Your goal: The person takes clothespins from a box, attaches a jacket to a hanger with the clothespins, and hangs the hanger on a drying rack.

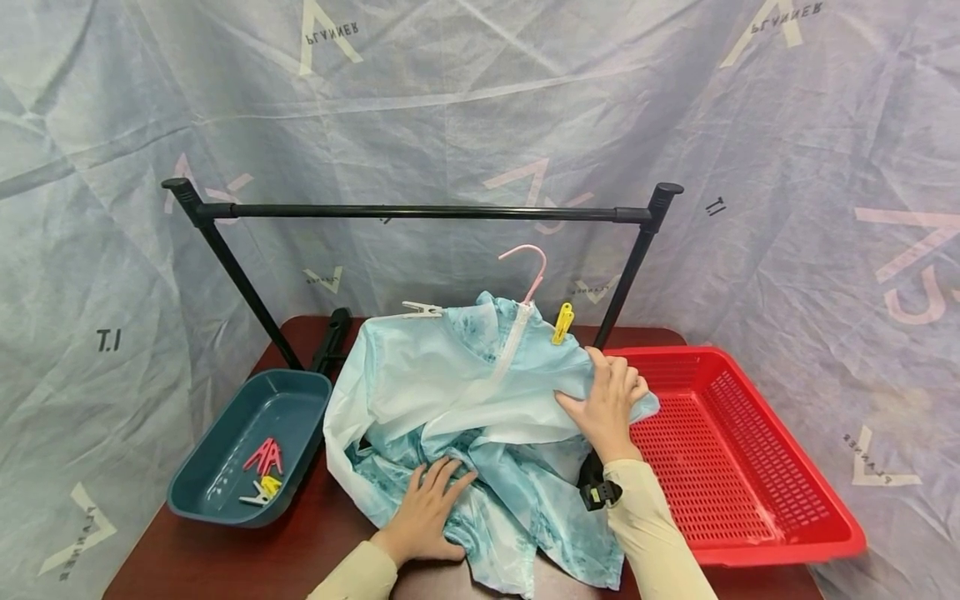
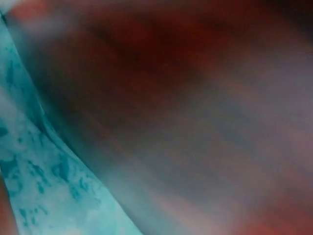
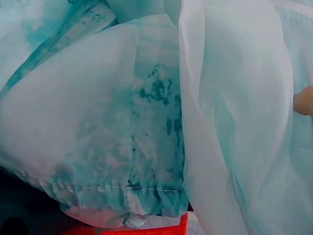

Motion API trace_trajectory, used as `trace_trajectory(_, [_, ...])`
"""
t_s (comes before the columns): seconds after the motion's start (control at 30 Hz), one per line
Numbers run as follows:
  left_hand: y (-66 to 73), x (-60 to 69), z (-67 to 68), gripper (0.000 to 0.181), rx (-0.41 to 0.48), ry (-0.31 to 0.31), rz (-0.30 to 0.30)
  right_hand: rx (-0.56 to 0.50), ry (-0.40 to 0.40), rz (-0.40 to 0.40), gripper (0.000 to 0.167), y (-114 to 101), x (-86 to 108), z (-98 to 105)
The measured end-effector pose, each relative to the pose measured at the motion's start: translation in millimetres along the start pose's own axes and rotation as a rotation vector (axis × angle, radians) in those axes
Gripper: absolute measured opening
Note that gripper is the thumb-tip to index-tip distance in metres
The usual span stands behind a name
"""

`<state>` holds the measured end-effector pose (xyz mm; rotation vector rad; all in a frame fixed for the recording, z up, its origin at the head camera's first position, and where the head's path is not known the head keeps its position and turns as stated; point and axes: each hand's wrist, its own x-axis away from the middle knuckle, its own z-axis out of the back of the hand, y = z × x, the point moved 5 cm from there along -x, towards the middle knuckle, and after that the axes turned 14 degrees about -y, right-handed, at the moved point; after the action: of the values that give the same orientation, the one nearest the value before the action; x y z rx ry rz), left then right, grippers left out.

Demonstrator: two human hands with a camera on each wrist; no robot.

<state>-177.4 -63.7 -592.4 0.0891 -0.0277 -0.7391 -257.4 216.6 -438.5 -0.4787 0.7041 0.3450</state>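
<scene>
A pale blue and white jacket point(image 1: 450, 375) with a zip lies rumpled on the table, a pink hanger point(image 1: 542, 265) hook rising from its collar. A white clothespin point(image 1: 422, 310) sits at its left shoulder, a yellow clothespin point(image 1: 562, 323) right of the collar. My left hand point(image 1: 426, 515) rests on the lower folds, fingers spread. Over the sleeve at right lies my right hand point(image 1: 609, 407), thumb apart from the fingers. In the right wrist view the jacket's elastic hem point(image 3: 122, 188) shows, with a fingertip point(image 3: 304, 100) at the edge. The left wrist view is mostly blurred.
A black rack's crossbar point(image 1: 420, 212) spans behind the jacket. The blue basin point(image 1: 198, 442) at left holds several clothespins point(image 1: 264, 456). At right stands a red perforated basket point(image 1: 780, 450), close to my right forearm. Dark red table point(image 1: 330, 546) surface shows at front left.
</scene>
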Motion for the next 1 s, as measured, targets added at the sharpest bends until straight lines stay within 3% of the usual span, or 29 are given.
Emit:
trace_trajectory(0.37, [-7.4,-19.8,8.5,0.11,-0.004,-0.097,0.082,0.001,0.012,-0.006,0.09,2,-1.1,0])
trace_trajectory(0.5, [-9.6,-22.6,9.4,0.106,-0.011,-0.092,0.09,0.002,0.019,-0.004,0.09,1,-1.2,1])
trace_trajectory(0.77, [-10.4,-19.1,12.1,0.103,-0.02,-0.048,0.049,0.002,0.013,-0.011,0.089,1,-1.8,1])
trace_trajectory(1.0, [-5.1,-9.9,24.6,0.097,-0.021,-0.031,-0.014,-0.004,0.013,-0.014,0.09,2,-1.4,0])
